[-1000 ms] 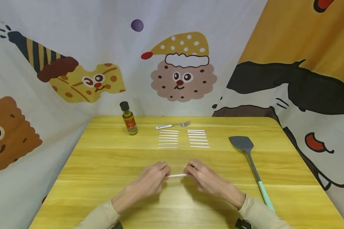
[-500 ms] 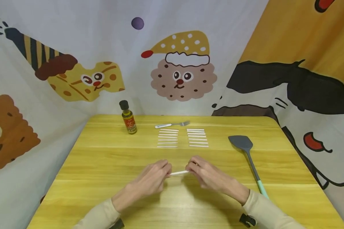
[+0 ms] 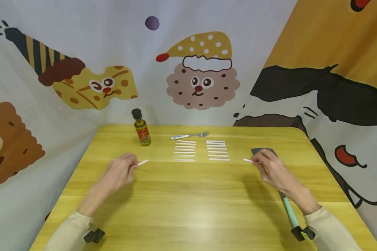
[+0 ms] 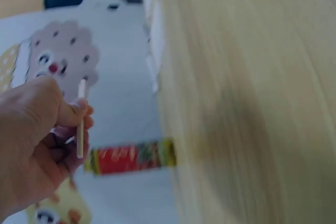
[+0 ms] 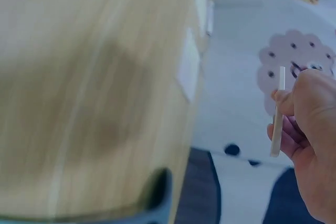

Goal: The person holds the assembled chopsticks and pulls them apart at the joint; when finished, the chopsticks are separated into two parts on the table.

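Observation:
My left hand is raised over the left part of the table, near the bottle, pinching a short pale wooden stick between thumb and fingers. In the left wrist view this stick juts out past both sides of the thumb. On the right, my right hand pinches a similar stick and overlaps the spatula. The right wrist view shows this second stick long and straight-edged. Between the hands lie two columns of similar sticks, a left column and a right column.
A fork with a white handle lies behind the columns. A dark-capped bottle with a red label stands at back left. The spatula, with a grey head and mint handle, lies along the right side of the wooden table.
Earlier both hands were close together at front centre, with one white length spanning between them. Now they have moved apart and farther back, each holding its own stick. The laid-out columns look unchanged.

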Demonstrator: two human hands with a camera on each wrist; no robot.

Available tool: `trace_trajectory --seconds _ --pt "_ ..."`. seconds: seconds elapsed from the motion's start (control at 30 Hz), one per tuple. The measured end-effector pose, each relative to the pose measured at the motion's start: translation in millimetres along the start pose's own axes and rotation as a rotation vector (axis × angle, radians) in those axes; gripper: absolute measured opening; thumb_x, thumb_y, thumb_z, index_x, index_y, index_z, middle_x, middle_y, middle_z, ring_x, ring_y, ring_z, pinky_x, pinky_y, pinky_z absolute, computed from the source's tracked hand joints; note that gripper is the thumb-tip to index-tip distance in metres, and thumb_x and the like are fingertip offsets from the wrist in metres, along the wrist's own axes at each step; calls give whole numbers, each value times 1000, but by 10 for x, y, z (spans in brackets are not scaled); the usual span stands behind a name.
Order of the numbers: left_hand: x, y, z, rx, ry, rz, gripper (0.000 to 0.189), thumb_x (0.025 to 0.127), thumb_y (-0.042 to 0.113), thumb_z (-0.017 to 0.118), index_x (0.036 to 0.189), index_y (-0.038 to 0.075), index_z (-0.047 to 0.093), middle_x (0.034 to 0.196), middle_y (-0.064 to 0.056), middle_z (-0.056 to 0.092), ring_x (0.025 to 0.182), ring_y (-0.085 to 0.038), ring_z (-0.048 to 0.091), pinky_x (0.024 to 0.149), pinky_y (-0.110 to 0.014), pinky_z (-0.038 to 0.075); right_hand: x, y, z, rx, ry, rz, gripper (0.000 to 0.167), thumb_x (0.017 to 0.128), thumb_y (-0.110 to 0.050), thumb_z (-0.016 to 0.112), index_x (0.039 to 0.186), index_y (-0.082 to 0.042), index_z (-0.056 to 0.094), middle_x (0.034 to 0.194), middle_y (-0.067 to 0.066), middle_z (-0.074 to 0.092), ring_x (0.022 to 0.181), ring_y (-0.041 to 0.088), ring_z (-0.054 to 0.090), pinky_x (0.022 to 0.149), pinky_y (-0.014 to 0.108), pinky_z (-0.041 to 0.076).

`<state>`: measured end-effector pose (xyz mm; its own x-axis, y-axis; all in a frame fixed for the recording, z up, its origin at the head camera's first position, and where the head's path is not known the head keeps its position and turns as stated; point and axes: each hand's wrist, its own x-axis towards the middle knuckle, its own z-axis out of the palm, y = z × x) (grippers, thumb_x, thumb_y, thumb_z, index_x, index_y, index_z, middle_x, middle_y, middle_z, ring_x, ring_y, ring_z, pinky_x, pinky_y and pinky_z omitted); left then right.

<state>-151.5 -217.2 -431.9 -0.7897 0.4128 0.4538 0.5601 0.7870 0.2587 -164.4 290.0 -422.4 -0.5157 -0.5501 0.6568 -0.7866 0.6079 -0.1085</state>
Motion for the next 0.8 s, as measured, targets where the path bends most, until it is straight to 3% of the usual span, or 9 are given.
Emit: trace_trajectory --seconds 0.07,0.13,0.23,0.3,0.5,0.8 --pt "73 -20 62 0 -2 76 17 79 -5 74 80 8 63 75 0 57 64 -10 50 51 -23 47 12 16 52 9 -61 -12 7 97 -3 64 93 -1 70 90 9 62 73 15 55 60 21 46" --pt "139 30 152 -20 -23 108 14 82 -1 75 82 8 65 76 2 58 65 -8 52 53 -22 49 25 5 148 15 -101 -12 6 91 2 70 94 -2 70 91 7 62 75 15 56 61 22 48" --pt "248 117 277 -54 -59 99 11 85 2 78 83 9 69 78 3 60 67 -7 53 55 -20 50 41 -2 285 6 -115 7 22 78 12 78 94 -3 71 91 6 62 76 14 57 60 23 50" --pt "318 165 345 -77 -98 81 11 84 1 79 85 9 71 80 3 62 68 -7 55 57 -19 51 57 21 371 3 -114 -1 24 76 13 78 94 -2 71 91 7 62 76 15 58 60 25 51" --pt "528 271 575 -113 -212 69 9 86 2 77 92 9 74 84 3 64 74 -9 60 66 -18 56 100 94 664 -1 -141 -18 18 81 9 77 93 -2 72 90 9 64 80 20 63 64 30 56" --pt "765 376 874 -160 -280 108 13 87 -1 73 98 6 75 92 -3 71 82 -14 66 76 -24 59 256 59 922 38 -216 58 12 87 5 73 95 -3 76 93 9 69 84 22 67 71 35 60"
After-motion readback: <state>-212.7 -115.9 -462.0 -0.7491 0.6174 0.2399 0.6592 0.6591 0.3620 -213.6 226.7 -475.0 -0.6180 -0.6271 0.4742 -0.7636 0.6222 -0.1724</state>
